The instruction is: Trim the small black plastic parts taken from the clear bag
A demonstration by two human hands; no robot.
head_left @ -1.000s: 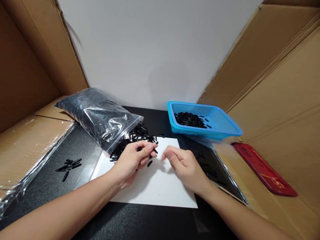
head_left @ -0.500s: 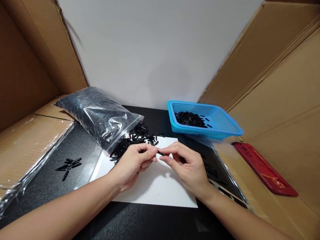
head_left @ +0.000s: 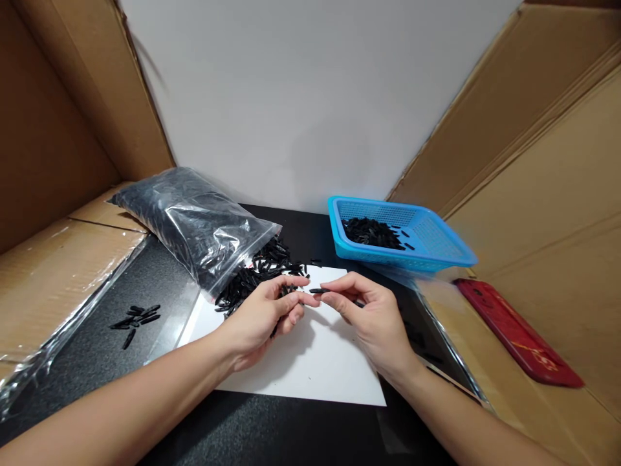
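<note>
Between the thumb and index finger of my right hand (head_left: 371,317) is a small, slender black piece (head_left: 318,290), held roughly level. Another dark bit shows inside that hand, partly hidden by the fingers. My left hand (head_left: 272,310) is close beside it, its thumb and fingers apart, with a fingertip just under the piece's left end; I cannot tell if they touch. Something dark shows below its curled fingers, too hidden to make out. Behind the left hand, a heap of similar black pieces (head_left: 245,285) spills from a clear zip bag (head_left: 194,223) onto a white sheet (head_left: 310,375).
A blue mesh basket (head_left: 436,233) with many black pieces stands at the back right. Several loose pieces (head_left: 138,317) lie on the dark table (head_left: 233,430) at left. A red case-like object (head_left: 519,333) rests on cardboard at right. Cardboard walls flank both sides.
The left thumb and index finger have parted from the black piece. It now sits in my right hand's pinch, turned more level. The view has shifted slightly.
</note>
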